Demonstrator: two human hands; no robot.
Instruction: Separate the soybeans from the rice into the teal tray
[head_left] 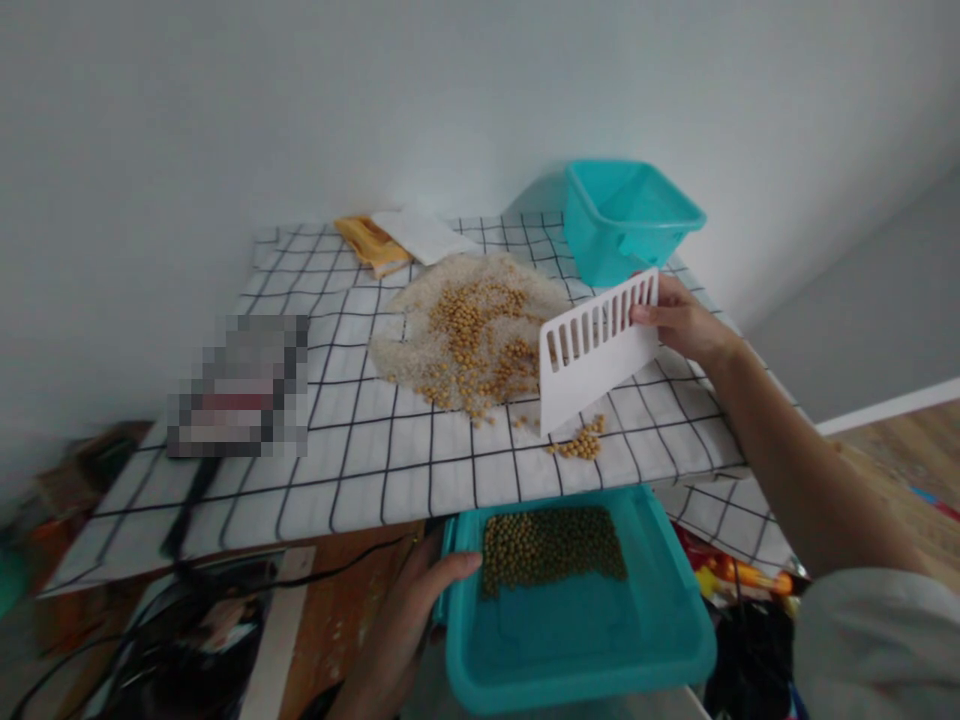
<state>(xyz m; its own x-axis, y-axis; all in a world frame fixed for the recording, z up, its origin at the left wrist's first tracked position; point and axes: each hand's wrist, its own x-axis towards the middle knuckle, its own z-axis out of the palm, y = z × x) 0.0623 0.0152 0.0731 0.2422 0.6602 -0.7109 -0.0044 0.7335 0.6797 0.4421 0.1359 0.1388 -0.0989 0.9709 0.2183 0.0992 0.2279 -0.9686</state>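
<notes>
My left hand [420,600] grips the left side of a teal plastic tub [577,645], thumb over the rim, just below the table's front edge. Soybeans [551,545] lie inside it, gathered toward the far side. My right hand [679,320] is closed on the upper right end of a white slotted plastic plate [600,355], tilted on edge over the cloth. A small heap of soybeans [583,440] sits at the plate's near side. Beyond the plate spreads a pile of pale, rice-like grains [412,340] mixed with soybeans [472,320].
A second teal tub [626,235] stands at the table's back right. A yellow packet [371,243] and a white sheet [424,235] lie at the back. A pixelated device [244,385] rests at left on the checked tablecloth [345,440]. Cables [307,578] hang below.
</notes>
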